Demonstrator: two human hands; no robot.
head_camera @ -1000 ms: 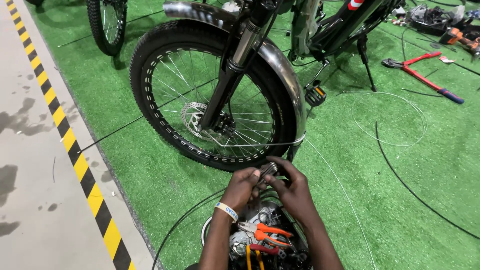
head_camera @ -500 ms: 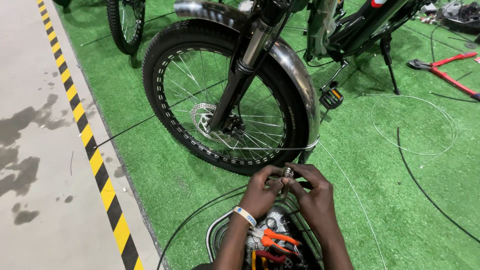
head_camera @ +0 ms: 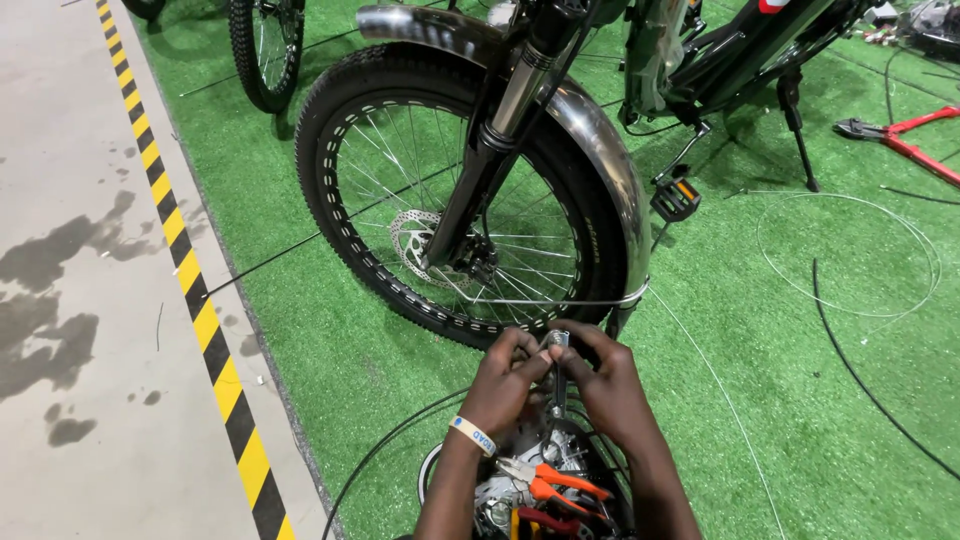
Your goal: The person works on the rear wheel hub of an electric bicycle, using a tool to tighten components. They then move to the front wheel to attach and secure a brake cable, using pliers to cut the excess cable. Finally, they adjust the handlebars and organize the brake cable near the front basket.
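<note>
Hands meet near centre, just short of the front wheel [head_camera: 470, 190]: your left hand [head_camera: 505, 385] and right hand [head_camera: 605, 385] both pinch a small metal fitting [head_camera: 557, 345] in a tight grip. Orange pliers [head_camera: 545, 480] lie nearer, on green turf [head_camera: 800, 400].

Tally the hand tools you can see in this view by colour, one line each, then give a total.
Orange-handled pliers, in the container below the hands: 1
Red-handled long cutters, lying on the green turf at upper right: 1
Red-handled tool, partly hidden under the pliers: 1
Total: 3
</note>
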